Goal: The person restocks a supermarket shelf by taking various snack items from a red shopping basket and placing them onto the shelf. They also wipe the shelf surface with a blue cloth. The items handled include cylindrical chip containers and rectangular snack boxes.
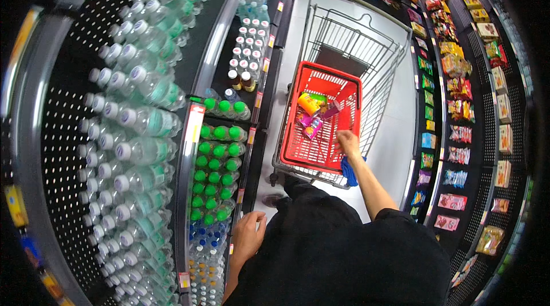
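Note:
A red plastic shopping basket (328,74) sits on a metal shopping cart (380,112) in front of me. Inside it lie a yellow-orange canister (309,104), a green package (319,98), a dark purple package (331,109) and purple-pink snack packets (314,128). My right hand (347,142) is over the basket's right side with its fingers curled; whether it grips anything is unclear. Below that wrist, a blue cloth (351,170) hangs at the basket's near right corner. Beside my hip, close to the left shelf's edge, my left hand (249,232) appears empty, thumb apart from the fingers.
Clear bottles with pale caps (148,121) fill a shelf on my left. Green-capped bottles (218,151) and white-capped dark bottles (245,78) stand on a lower one. Packaged snacks (459,110) line the right-hand shelves. White floor tiles (389,142) show right of the cart.

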Demonstrator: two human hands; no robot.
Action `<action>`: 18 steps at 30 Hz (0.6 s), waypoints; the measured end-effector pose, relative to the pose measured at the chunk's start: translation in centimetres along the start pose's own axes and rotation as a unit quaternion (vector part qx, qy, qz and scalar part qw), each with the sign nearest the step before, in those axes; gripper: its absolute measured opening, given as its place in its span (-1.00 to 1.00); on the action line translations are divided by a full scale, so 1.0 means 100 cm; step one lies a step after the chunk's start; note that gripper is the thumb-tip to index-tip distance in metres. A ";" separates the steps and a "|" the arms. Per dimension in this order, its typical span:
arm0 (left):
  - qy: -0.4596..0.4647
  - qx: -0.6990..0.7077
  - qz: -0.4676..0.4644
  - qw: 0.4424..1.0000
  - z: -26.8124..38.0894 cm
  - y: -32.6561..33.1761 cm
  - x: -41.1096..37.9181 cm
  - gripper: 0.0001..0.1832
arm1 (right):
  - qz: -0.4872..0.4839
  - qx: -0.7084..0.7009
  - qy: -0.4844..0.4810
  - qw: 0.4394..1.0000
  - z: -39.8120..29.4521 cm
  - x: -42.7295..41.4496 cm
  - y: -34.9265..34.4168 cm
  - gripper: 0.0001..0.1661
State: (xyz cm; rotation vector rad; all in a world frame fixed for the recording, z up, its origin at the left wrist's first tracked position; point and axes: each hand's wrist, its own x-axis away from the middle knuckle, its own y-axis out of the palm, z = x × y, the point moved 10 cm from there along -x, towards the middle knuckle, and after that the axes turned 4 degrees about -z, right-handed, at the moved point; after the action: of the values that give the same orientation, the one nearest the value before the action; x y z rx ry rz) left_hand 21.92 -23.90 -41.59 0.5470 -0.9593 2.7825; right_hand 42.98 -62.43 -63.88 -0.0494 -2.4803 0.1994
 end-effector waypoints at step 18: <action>-0.113 0.026 -0.066 0.991 -0.073 0.061 -0.036 -0.82 | 0.102 0.380 -0.136 0.909 0.016 -0.144 0.065 -0.33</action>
State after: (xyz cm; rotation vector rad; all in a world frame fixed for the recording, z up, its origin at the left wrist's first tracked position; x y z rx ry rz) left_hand 21.57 -24.24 -51.73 0.9153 -0.8575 2.6740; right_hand 53.40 -57.40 -74.82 0.0525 -2.4863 1.3203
